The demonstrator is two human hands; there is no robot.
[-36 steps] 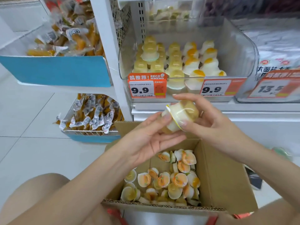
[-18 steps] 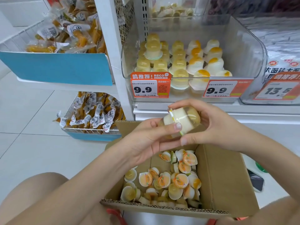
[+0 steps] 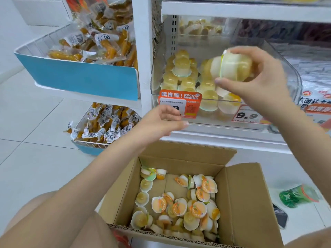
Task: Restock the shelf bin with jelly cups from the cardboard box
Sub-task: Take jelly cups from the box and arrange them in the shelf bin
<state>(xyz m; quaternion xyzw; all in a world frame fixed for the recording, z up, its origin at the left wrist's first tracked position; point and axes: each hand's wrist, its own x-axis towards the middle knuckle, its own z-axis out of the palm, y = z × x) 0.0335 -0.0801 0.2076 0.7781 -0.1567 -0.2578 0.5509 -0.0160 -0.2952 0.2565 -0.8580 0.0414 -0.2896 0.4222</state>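
Observation:
My right hand [image 3: 258,81] grips two jelly cups [image 3: 232,67] pressed together, held sideways over the front of the clear shelf bin [image 3: 293,77]. Inside the bin, yellow jelly cups [image 3: 180,72] stand upside down in stacked rows. My left hand [image 3: 161,122] hovers empty with fingers apart, below the bin's front edge and above the cardboard box [image 3: 247,203]. The open box sits on the floor near me, with several loose jelly cups [image 3: 180,204] scattered on its bottom.
Orange price tags [image 3: 180,104] hang on the bin's front. A white shelf post [image 3: 142,51] stands left of the bin. Blue-fronted wire baskets of wrapped snacks [image 3: 89,51] sit further left. A green packet [image 3: 297,196] lies on the floor right of the box.
My right hand has lifted the paired jelly cups from above the box up to the bin. My left hand let go of them and stayed low, fingers apart.

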